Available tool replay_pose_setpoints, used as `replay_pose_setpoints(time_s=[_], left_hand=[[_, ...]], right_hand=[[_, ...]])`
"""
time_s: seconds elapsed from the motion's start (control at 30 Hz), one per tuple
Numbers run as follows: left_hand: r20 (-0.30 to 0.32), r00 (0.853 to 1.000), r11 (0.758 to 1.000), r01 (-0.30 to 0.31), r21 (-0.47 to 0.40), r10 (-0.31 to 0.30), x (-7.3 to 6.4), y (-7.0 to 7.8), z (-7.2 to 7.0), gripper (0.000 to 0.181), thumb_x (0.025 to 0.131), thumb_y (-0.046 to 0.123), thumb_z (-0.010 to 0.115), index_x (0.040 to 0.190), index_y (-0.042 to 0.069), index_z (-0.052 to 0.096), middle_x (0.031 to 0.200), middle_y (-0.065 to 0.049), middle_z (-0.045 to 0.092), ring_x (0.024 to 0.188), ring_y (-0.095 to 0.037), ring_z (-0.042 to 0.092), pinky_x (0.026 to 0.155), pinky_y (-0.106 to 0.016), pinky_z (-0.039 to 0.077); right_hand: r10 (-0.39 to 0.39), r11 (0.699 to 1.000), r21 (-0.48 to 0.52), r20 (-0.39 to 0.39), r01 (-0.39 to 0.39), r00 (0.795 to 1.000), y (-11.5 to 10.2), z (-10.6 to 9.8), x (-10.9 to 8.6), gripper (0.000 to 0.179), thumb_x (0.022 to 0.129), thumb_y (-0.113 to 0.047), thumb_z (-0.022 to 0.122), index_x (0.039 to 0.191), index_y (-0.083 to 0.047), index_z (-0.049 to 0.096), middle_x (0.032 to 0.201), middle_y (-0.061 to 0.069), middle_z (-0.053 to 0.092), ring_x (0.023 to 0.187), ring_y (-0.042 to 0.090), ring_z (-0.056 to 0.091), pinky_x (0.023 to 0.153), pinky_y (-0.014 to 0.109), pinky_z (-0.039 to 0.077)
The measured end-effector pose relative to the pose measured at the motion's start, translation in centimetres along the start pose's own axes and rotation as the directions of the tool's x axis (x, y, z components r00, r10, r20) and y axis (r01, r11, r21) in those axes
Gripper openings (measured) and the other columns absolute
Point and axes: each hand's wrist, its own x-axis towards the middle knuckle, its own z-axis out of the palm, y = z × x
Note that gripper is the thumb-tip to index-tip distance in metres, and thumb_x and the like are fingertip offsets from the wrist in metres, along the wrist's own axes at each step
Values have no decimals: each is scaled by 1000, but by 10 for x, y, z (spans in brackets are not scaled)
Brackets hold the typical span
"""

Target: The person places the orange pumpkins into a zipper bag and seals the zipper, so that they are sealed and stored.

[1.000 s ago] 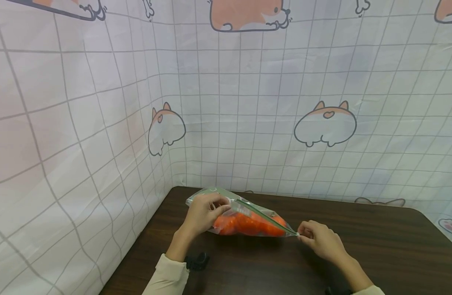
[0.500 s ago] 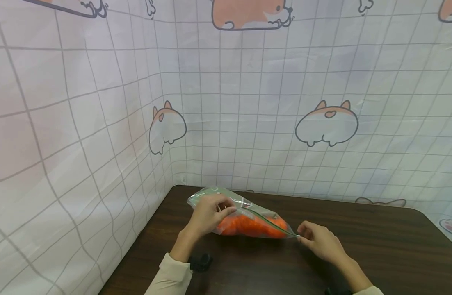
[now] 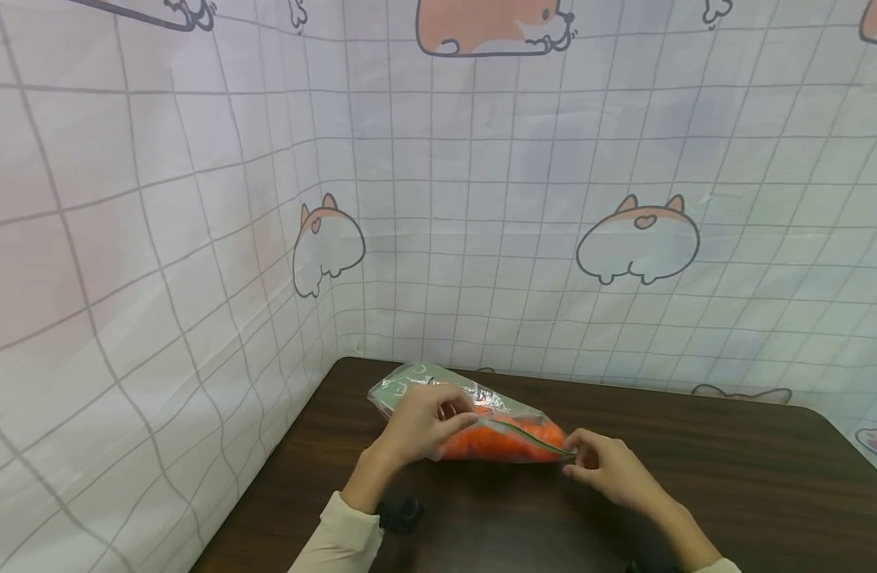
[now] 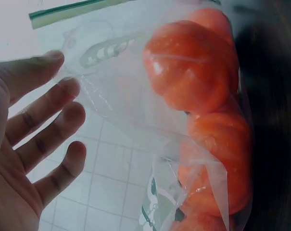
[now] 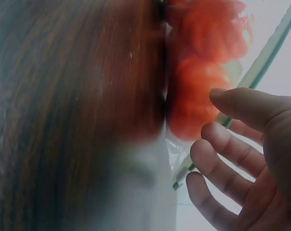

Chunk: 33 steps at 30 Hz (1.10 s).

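Note:
A clear zip bag point(image 3: 419, 376) lies on the dark table with several ribbed, orange-red tomato-like fruits point(image 3: 492, 442) inside. Its green zip strip point(image 3: 530, 437) slopes down to the right. My left hand point(image 3: 426, 420) pinches the strip's left part between thumb and index finger. At the right end, my right hand point(image 3: 616, 471) pinches the strip with thumb and index finger. The left wrist view shows the fruits point(image 4: 196, 67) beyond loose plastic, my other fingers spread. In the right wrist view a tail of the strip point(image 5: 183, 175) sticks out past my fingers; the index finger is partly hidden.
The dark wood table point(image 3: 696, 461) reaches out to the right and front. A white gridded curtain point(image 3: 503, 263) with cartoon dogs hangs behind it and along its left side. A black wrist strap point(image 3: 401, 516) is on my left wrist.
My left hand has moved right along the bag's zip strip. The right hand has shifted slightly left from the corner. The bag's left end shows more plastic, and the head view has tilted a little.

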Motion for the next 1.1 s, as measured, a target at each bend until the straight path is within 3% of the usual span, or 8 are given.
replay_pose_setpoints(time_s=[0.27, 0.47, 0.73, 0.77, 0.87, 0.97, 1.0, 1.1], left_hand=[[153, 988, 995, 40, -92, -25, 2, 7, 5, 6, 92, 26, 78, 90, 23, 73, 83, 9, 72, 70, 0, 60, 67, -19, 52], [231, 973, 991, 46, -124, -17, 2, 8, 9, 6, 91, 26, 78, 89, 24, 73, 81, 11, 72, 71, 0, 60, 68, -19, 53], [391, 918, 979, 134, -155, -64, -2, 3, 8, 17, 89, 33, 79, 101, 21, 75, 87, 14, 71, 79, -1, 64, 72, -25, 56], [392, 916, 978, 148, -148, -80, -3, 1, 8, 19, 90, 33, 79, 103, 20, 75, 88, 13, 71, 80, -1, 64, 81, -28, 56], [353, 925, 980, 181, -78, -143, -4, -4, 5, 15, 93, 31, 75, 103, 20, 74, 90, 11, 71, 82, -3, 63, 84, -34, 55], [262, 943, 977, 213, 6, -207, -5, -10, 1, 7, 95, 26, 72, 100, 20, 73, 91, 8, 71, 84, -7, 63, 85, -34, 54], [231, 946, 974, 224, 30, -225, -5, -13, 0, 5, 95, 24, 72, 99, 20, 73, 92, 6, 71, 87, -10, 64, 80, -34, 55], [153, 947, 958, 269, 103, -283, -7, -20, -5, 8, 93, 22, 73, 100, 17, 74, 97, 1, 73, 96, -20, 65, 89, -44, 51]], right_hand=[[-28, 996, 90, 3, 27, 1000, -5, 1, 1, 15, 95, -18, 72, 107, -13, 65, 78, -1, 72, 61, 4, 59, 56, 23, 47], [-10, 996, 86, -3, 10, 1000, -2, 0, 1, 8, 96, -17, 71, 102, -14, 67, 80, 0, 74, 66, 8, 66, 60, 23, 52], [44, 996, 74, 6, -44, 999, 3, -2, 2, 8, 95, -13, 71, 103, -13, 68, 90, 3, 76, 71, 6, 67, 63, 23, 52], [52, 996, 76, 6, -52, 999, 3, -3, 1, 8, 95, -12, 70, 103, -13, 68, 91, 4, 76, 72, 7, 68, 63, 23, 53], [83, 993, 83, 5, -83, 997, 4, -4, 0, 9, 97, -8, 65, 104, -13, 68, 92, 4, 76, 74, 11, 68, 62, 23, 52], [123, 987, 99, 1, -122, 992, 4, -6, 0, 13, 100, -6, 58, 105, -12, 68, 93, 4, 75, 75, 14, 66, 62, 25, 51], [137, 985, 102, -4, -136, 991, 5, -6, -1, 13, 101, -7, 57, 106, -13, 69, 93, 4, 75, 75, 14, 65, 61, 25, 50], [189, 977, 104, -19, -186, 982, 6, -7, 0, 14, 105, -20, 57, 104, -15, 70, 90, 4, 73, 74, 13, 64, 61, 26, 48]])
